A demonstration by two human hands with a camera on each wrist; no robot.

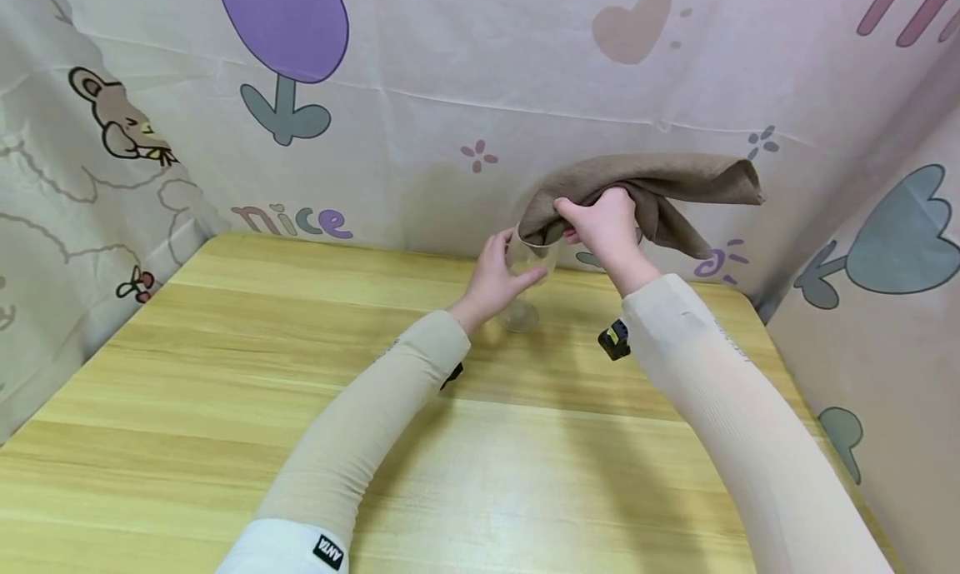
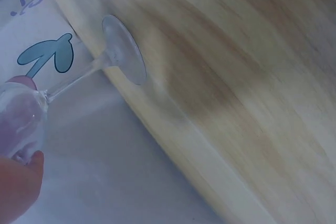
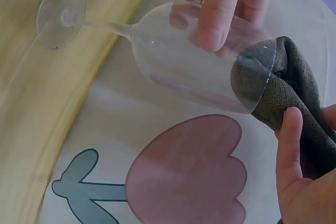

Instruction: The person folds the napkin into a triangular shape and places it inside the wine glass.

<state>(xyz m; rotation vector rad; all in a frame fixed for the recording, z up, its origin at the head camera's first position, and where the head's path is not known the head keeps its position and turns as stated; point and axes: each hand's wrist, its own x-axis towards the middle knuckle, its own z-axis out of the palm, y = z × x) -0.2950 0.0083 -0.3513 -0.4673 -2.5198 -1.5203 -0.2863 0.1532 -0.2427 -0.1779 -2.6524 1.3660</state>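
A clear stemmed wine glass (image 3: 184, 72) is gripped round its bowl by my left hand (image 1: 495, 282), thumb on one side and fingers on the other. The glass's round foot (image 2: 126, 51) shows over the wooden table in the left wrist view. My right hand (image 1: 603, 224) holds a bunched brown cloth (image 1: 592, 178) at the glass's mouth. One end of the cloth (image 3: 254, 72) is inside the rim, while the rest drapes back over the hand to the right. Part of the right hand's fingers is hidden by the cloth.
The wooden table (image 1: 480, 474) spreads below both arms. A printed curtain (image 1: 420, 124) hangs right behind its far edge, with more curtain at the left and right sides. Small black wrist cameras (image 1: 615, 341) sit under the sleeves.
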